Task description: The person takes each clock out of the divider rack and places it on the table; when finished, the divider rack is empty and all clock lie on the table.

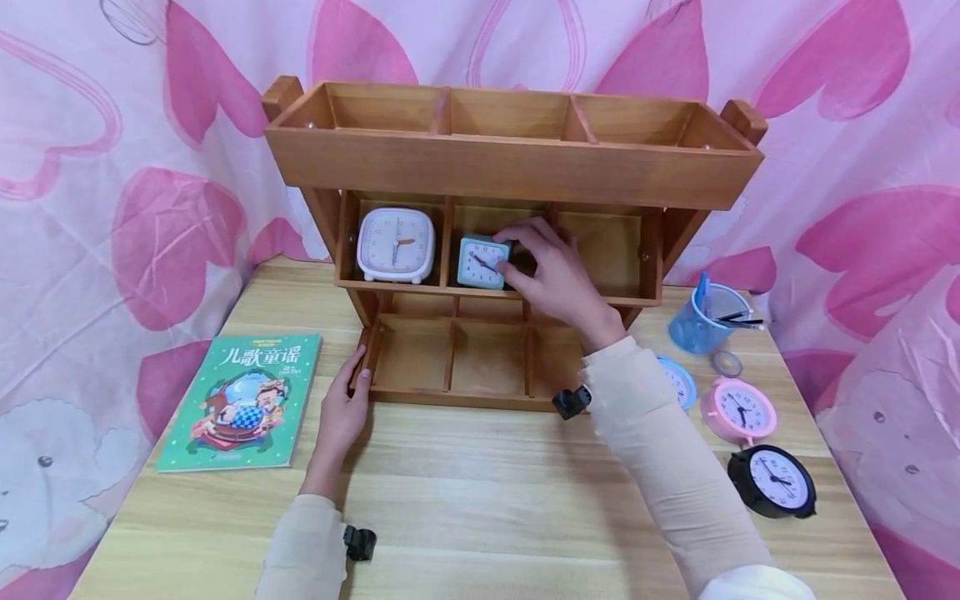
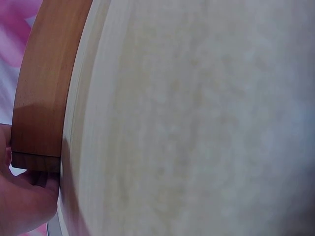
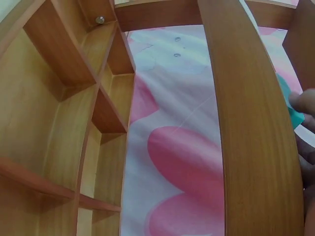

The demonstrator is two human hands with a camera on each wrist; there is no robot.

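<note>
In the middle compartment of the wooden shelf's (image 1: 517, 171) second tier stands a small square teal alarm clock (image 1: 480, 265). My right hand (image 1: 555, 271) pinches it at its right side, thumb near the dial and fingers over the top. The right wrist view shows only a teal bit of this clock (image 3: 290, 101) beside the fingertips, mostly behind a wooden board. A white rounded-square alarm clock (image 1: 396, 246) sits in the left compartment. Down at the bottom tier, my left hand (image 1: 345, 408) grips the shelf's left end, also seen as a wooden end piece (image 2: 39, 108) in the left wrist view.
A green children's book (image 1: 243, 404) lies left of the shelf. On the right stand a blue mesh pen cup (image 1: 701, 321), a roll of tape (image 1: 726, 363), and blue (image 1: 678, 382), pink (image 1: 738, 410) and black (image 1: 772, 481) alarm clocks. A pink-patterned curtain (image 1: 480, 42) hangs behind.
</note>
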